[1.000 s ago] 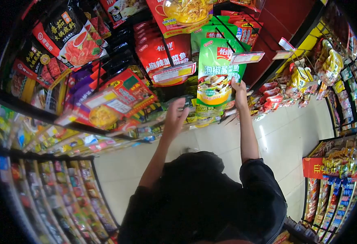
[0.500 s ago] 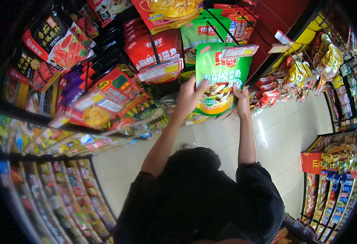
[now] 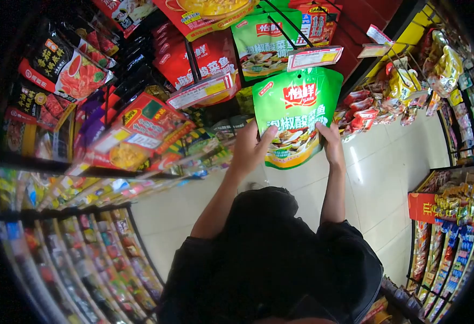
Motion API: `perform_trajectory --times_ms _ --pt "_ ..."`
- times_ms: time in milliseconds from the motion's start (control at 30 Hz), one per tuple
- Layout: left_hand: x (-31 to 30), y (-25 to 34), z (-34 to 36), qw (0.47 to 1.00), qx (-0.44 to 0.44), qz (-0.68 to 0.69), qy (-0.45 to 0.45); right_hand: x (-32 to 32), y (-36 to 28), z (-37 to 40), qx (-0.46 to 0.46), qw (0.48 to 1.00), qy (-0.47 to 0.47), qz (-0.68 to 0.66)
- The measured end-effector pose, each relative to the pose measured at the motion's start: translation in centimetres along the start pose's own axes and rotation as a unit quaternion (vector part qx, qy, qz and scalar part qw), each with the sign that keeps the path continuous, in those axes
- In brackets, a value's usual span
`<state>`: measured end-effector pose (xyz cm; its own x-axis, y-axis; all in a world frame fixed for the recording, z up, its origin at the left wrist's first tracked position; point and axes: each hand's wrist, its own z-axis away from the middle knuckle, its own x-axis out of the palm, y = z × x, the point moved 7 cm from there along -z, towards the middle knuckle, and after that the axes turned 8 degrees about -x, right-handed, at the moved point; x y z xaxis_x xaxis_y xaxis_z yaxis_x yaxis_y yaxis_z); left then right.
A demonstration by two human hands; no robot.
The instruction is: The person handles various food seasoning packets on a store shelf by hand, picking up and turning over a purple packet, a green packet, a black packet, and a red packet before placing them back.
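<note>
Between my two hands is a green seasoning packet (image 3: pixel 296 116) with a red label and a picture of fish pieces, its front facing me. My left hand (image 3: pixel 252 147) grips its left edge, thumb on the front. On the right edge, my right hand (image 3: pixel 331 143) pinches it the same way; the fingers behind the packet are hidden. Just above its top edge is a price tag (image 3: pixel 315 58) on a metal hook. A matching green packet (image 3: pixel 264 43) hangs behind on the rack, beside red packets (image 3: pixel 202 59) of similar shape.
Black hotpot packets (image 3: pixel 66 65) and a red-and-yellow packet (image 3: pixel 134 132) hang at the left. Another price tag (image 3: pixel 202 90) juts out on its hook. Wrapped snacks (image 3: pixel 404 86) hang at the right. Stocked shelves (image 3: pixel 91 248) stand lower left, with a red display box (image 3: pixel 422 207) at the right. Pale floor tiles (image 3: pixel 380 167) lie below.
The green packet has come down and toward me, so its top now sits below the price tag that overlapped it. Both hands have moved with it, and the view has shifted slightly.
</note>
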<state>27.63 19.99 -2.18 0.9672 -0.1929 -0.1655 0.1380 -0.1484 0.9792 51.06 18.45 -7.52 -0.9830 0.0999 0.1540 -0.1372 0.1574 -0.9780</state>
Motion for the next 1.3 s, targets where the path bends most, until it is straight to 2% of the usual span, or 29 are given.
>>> perform_trajectory --times_ms 100,167,200,233,267,333,400,433,467,533,567,633,700,733,800,900,1033,1167,1267,1300 --pt "0.3 -2.0 0.8 1.000 -0.014 -0.003 -0.002 -0.4 -0.1 0.5 -0.008 0.999 -0.035 0.021" --pt "0.5 -2.3 1.2 0.999 -0.036 -0.036 -0.009 -1.0 -1.0 0.3 -0.053 0.999 0.002 0.009" --pt "1.0 -2.3 1.3 0.999 -0.017 -0.038 -0.015 -1.3 -1.7 -0.1 -0.077 0.997 0.020 0.004" --pt "1.5 -2.5 1.5 0.999 0.002 -0.042 -0.021 -1.5 -2.1 -0.6 -0.070 0.996 0.037 -0.040" --pt "1.9 -2.8 1.6 0.998 0.022 -0.045 -0.026 0.7 -5.7 -1.4 -0.099 0.989 -0.013 -0.106" --pt "2.8 -3.5 1.9 0.999 -0.015 -0.035 -0.033 0.9 -6.6 -2.3 -0.083 0.994 -0.023 -0.070" --pt "3.7 -3.9 2.2 0.997 -0.064 -0.017 -0.039 0.2 -5.6 -2.7 -0.027 1.000 -0.004 -0.010" --pt "4.4 -4.2 1.9 0.997 -0.046 -0.001 -0.065 -0.3 -5.0 -2.8 0.002 1.000 0.006 0.021" --pt "5.0 -4.3 1.7 0.994 -0.050 0.017 -0.098 -1.0 -4.9 -2.9 -0.013 1.000 0.025 0.014" --pt "6.3 -2.8 0.3 0.984 -0.058 0.052 -0.162 -2.3 -4.4 -3.3 -0.042 0.997 0.061 0.000" --pt "6.9 -2.3 -1.2 0.981 0.001 0.041 -0.191 -3.2 -4.5 -3.7 -0.059 0.996 0.063 0.022" --pt "8.3 -1.0 -4.6 0.940 -0.092 0.243 -0.223 -4.6 -5.3 -4.9 -0.060 0.995 0.058 0.048" --pt "9.5 2.0 -9.2 0.945 -0.034 0.229 -0.233 -5.9 -6.1 -6.3 -0.055 0.993 0.049 0.089" --pt "10.5 3.4 -10.5 0.939 -0.057 0.223 -0.254 -6.5 -6.4 -7.2 -0.065 0.990 0.048 0.113" --pt "13.1 4.7 -12.9 0.958 0.001 0.161 -0.239 -7.3 -7.7 -8.3 -0.088 0.990 0.052 0.092" --pt "15.0 5.5 -15.1 0.988 0.030 0.019 -0.150 -9.2 -8.4 -10.1 -0.096 0.987 0.070 0.106" --pt "15.4 6.8 -17.2 0.996 0.044 0.001 -0.080 -9.2 -10.5 -11.1 -0.124 0.981 0.106 0.109" --pt "14.9 11.1 -18.3 0.972 0.232 -0.010 0.017 -9.4 -12.3 -11.8 -0.185 0.971 0.136 0.064" --pt "15.3 11.3 -20.1 0.976 0.198 -0.085 -0.015 -10.0 -11.9 -12.8 -0.204 0.966 0.153 0.046" --pt "15.1 11.3 -20.5 0.977 0.200 -0.071 -0.010 -10.1 -11.7 -13.2 -0.203 0.966 0.156 0.047"
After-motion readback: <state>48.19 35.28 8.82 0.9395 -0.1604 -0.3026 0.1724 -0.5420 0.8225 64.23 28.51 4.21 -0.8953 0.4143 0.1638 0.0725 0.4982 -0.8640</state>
